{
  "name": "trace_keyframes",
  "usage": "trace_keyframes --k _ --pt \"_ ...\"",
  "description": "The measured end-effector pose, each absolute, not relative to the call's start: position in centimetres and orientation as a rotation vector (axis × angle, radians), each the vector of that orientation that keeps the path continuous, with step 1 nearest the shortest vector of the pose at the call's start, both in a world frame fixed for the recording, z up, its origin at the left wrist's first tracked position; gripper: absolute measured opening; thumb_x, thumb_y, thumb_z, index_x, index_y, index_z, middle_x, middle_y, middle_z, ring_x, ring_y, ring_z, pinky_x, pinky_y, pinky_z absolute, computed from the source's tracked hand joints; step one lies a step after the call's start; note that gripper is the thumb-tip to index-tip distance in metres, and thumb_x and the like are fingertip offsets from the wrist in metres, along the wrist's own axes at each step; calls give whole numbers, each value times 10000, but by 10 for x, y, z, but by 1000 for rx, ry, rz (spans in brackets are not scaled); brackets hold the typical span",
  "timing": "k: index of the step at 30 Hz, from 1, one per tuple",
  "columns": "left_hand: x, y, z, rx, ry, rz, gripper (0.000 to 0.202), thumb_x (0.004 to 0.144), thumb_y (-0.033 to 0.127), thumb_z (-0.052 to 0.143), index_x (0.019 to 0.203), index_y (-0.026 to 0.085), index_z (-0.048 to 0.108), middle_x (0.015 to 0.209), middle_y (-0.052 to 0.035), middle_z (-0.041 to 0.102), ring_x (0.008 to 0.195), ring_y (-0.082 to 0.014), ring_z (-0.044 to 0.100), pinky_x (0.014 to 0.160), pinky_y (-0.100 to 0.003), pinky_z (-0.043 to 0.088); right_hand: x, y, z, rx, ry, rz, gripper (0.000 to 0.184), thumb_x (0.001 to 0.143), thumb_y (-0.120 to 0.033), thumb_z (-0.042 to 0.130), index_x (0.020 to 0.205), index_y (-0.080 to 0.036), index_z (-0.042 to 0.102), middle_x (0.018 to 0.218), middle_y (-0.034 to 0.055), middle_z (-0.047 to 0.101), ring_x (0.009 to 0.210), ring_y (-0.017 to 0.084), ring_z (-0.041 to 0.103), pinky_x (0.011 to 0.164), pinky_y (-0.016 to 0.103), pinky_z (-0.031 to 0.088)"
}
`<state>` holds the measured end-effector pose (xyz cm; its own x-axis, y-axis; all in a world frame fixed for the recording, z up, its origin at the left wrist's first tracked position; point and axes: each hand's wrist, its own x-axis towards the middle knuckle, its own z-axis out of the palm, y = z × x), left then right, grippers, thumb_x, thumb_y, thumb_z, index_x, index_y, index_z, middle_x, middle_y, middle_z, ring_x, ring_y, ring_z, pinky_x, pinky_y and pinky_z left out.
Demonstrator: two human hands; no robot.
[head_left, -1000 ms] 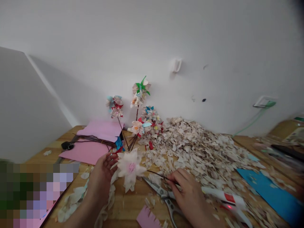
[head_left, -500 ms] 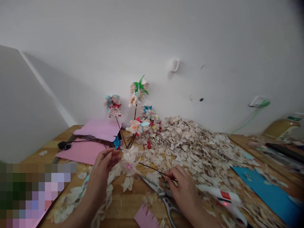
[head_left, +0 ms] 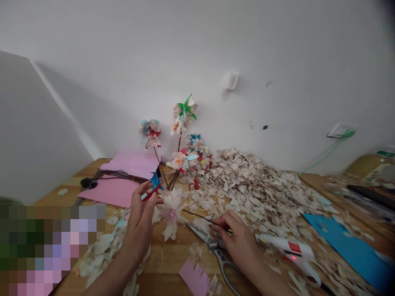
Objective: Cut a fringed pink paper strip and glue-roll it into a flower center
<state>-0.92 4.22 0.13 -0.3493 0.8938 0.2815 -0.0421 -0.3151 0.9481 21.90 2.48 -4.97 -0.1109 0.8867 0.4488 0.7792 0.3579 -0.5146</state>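
Note:
My right hand (head_left: 237,238) is closed on the thin dark stem (head_left: 199,215) of a pale petal flower (head_left: 172,211) with a pink centre. The flower faces me at the stem's left end, above the table. Beside it, my left hand (head_left: 142,226) pinches a narrow red paper piece (head_left: 152,192) between thumb and fingers. Its fingertips are close to the petals; whether they touch is unclear. Scissors (head_left: 212,244) lie partly under my right hand. A white glue gun (head_left: 288,246) with a lit red light rests to the right.
Finished flowers (head_left: 182,160) on twigs stand near the wall. A large heap of dried petals (head_left: 247,176) spreads across the table. Pink sheets (head_left: 106,194) lie at left, a blue sheet (head_left: 348,250) at right, and a fringed pink paper (head_left: 194,275) in front.
My left hand has turned, and the red paper piece now shows in its fingers. The flower has turned more toward me. My right hand stays on the stem. The view has shifted slightly.

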Motion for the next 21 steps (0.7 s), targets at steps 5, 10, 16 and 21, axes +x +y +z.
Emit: trace_keyframes --k 5,10,16,21 --pt "-11 44 1 1182 1150 1746 367 734 340 610 1071 253 495 1121 -33 554 870 -177 578 817 -343 424 218 25 -47 -1474 -1925 251 133 752 -115 490 675 -214 537 698 17 559 678 190 559 609 287 435" --pt "-16 47 2 1133 1126 1722 490 618 294 725 1034 240 472 1077 -26 538 673 -104 582 752 -322 451 216 26 -47 -1500 -1923 276 128 725 -106 505 663 -213 535 692 10 563 674 186 563 609 281 435" --pt "-17 49 3 1081 1153 1690 531 576 265 759 1018 236 465 995 -4 554 598 -85 577 676 -297 458 218 27 -49 -1520 -1939 272 128 730 -99 505 676 -210 542 696 9 562 688 190 565 623 284 432" --pt "-15 49 2 1050 1199 1663 561 569 278 762 1044 224 469 949 -7 591 620 -101 602 777 -342 438 218 29 -49 -1531 -1950 238 157 720 -54 500 690 -201 546 716 17 561 704 196 563 627 284 422"
